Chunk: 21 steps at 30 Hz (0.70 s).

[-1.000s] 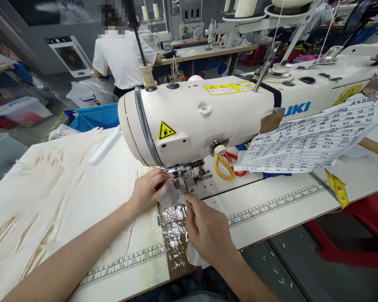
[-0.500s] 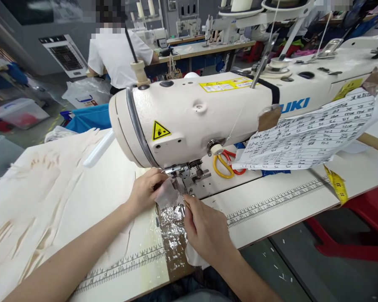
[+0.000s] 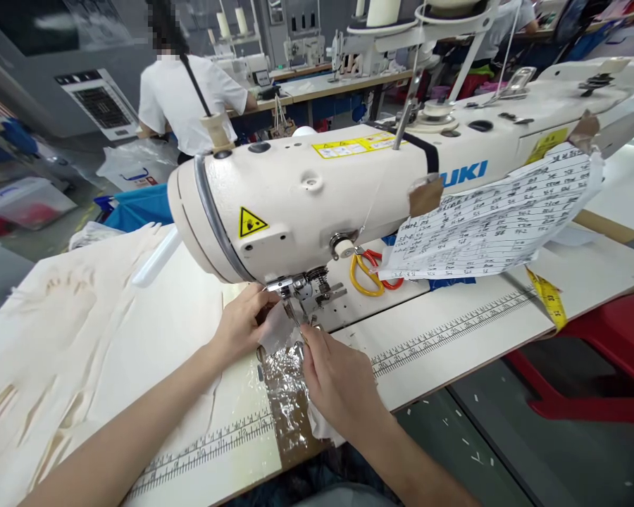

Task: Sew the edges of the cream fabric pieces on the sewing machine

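Observation:
The white sewing machine (image 3: 275, 204) stands across the table, its presser foot area (image 3: 301, 289) low over the work. Under the machine head, my left hand (image 3: 246, 320) is closed on the edge of a small piece of thin white fabric (image 3: 275, 329), its fingertips partly hidden. Just right of the fabric, my right hand (image 3: 338, 373) is closed in a pinch around a slim metal tool (image 3: 297, 313), mostly hidden by the fingers, that points toward the needle area. More white fabric (image 3: 325, 426) hangs below my right hand. Shiny clear tape (image 3: 290, 405) covers a brown strip on the table's front.
A stack of cream fabric pieces (image 3: 47, 317) lies at left. Scissors with yellow and red handles (image 3: 367, 273) rest behind the hands. A handwritten sheet (image 3: 486, 225) hangs from the machine arm; a yellow tape measure (image 3: 548, 299) drapes over the edge. A person in white (image 3: 190, 98) sits beyond.
The whole view has shifted slightly, so the machine appears a little further left. Both hands stay beside the presser foot, with the white fabric piece partly drawn in beneath the machine head.

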Tool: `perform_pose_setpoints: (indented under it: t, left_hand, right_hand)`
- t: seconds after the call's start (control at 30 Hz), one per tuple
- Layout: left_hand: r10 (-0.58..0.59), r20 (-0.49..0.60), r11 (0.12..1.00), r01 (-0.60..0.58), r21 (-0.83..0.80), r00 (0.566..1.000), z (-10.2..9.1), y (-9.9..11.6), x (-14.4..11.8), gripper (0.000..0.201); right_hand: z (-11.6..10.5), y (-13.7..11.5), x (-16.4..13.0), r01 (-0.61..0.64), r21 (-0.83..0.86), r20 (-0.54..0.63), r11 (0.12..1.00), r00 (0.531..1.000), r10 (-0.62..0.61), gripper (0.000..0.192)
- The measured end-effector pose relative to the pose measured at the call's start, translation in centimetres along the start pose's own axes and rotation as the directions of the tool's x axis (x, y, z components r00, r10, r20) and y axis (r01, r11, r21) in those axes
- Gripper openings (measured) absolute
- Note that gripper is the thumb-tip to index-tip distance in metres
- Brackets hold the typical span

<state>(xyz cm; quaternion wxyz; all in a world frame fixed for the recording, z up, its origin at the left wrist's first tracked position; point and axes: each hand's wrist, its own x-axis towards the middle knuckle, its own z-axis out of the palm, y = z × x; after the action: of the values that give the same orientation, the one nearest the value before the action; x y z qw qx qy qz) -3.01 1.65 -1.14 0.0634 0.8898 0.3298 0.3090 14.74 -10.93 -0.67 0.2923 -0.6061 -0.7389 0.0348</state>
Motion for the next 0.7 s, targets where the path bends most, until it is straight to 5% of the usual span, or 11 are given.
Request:
perform_pose_setpoints:
  t: [0.47,0.7]
  left_hand:
    - [-0.133,0.079,0.97,0.146,-0.194,0.988,-1.2,0.6,0.7,0.027]
    - [-0.128,0.046,0.982,0.133,-0.135,0.991,-1.1,0.7,0.6,0.026]
  right_hand:
    - [0.1,0.1,0.0,0.004,0.016,-0.024,1.0,1.0,-0.004,0.029]
    - [0.1,0.1,0.2,0.008,0.019,-0.031,1.0,0.999,-0.007,0.028]
